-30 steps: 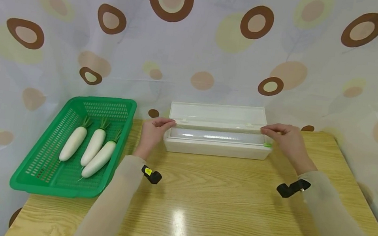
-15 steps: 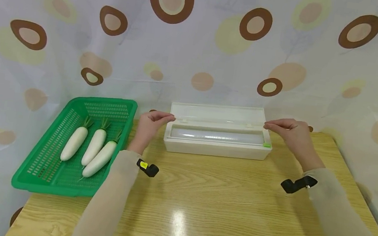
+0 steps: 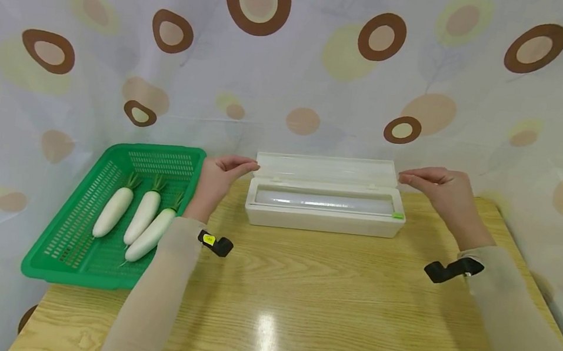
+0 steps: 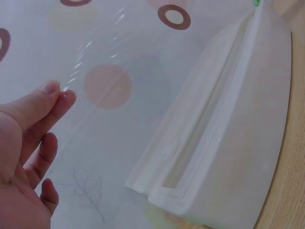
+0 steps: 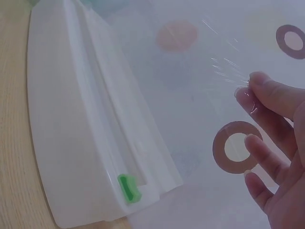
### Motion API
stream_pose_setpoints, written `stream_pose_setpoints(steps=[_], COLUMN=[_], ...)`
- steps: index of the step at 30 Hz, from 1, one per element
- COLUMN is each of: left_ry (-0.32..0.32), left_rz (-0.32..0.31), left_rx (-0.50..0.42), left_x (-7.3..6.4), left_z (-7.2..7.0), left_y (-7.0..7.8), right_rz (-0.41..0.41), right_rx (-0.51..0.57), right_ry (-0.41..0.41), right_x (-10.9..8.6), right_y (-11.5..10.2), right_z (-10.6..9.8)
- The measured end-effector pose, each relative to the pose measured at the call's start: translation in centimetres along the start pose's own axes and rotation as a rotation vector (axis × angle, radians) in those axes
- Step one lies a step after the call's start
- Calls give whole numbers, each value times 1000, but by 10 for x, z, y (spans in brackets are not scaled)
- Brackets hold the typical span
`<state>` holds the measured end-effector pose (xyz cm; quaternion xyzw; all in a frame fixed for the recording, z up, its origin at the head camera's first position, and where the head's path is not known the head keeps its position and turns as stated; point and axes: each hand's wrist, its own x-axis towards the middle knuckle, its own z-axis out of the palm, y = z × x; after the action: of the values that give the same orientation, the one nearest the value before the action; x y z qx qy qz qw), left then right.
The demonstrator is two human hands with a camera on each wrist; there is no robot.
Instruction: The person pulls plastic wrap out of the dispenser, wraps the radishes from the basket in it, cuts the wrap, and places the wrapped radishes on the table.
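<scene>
A white cling film dispenser box point(image 3: 323, 222) stands at the back of the table, its lid point(image 3: 325, 169) tilted back and a film roll point(image 3: 326, 201) inside. A green slide cutter point(image 3: 398, 216) sits at its right end. My left hand point(image 3: 219, 182) pinches one corner of clear cling film point(image 4: 78, 71) between thumb and forefinger, up beside the lid's left end. On the other side my right hand point(image 3: 444, 197) pinches the opposite corner, a little beyond the lid's right end. The sheet stretches between both hands above the box, showing mainly as wrinkles and glints.
To the left, a green plastic basket point(image 3: 55, 273) holds three white radishes point(image 3: 142, 218) with short green stems. A patterned sheet point(image 3: 294, 82) hangs close behind the box. The wooden table point(image 3: 297, 296) extends in front of it.
Both hands have risen from the box's opening to the height of the open lid and spread slightly apart, drawing the cling film upward. The box and basket stay in place.
</scene>
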<state>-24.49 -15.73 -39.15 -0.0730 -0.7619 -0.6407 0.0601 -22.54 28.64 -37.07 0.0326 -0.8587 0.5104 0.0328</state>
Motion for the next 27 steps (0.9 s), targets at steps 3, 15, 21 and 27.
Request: stream_pose_setpoints(steps=[3,15,21,27], left_ry=[12,57,45,46], left_rz=[19,28,30,71], left_rx=[0,32,28,7], left_x=[0,-1,-4,-1], left_z=[-2,-8,-11,-14], left_y=[4,27,38,46], right_rz=[-11,-53,-67,-96], right_rx=[7,50,63,46], right_ry=[6,55,80,107], right_x=[-1,-5,-7,-7], right_y=[-5,-27,-36,-45], right_z=[-2,-7,-10,-14])
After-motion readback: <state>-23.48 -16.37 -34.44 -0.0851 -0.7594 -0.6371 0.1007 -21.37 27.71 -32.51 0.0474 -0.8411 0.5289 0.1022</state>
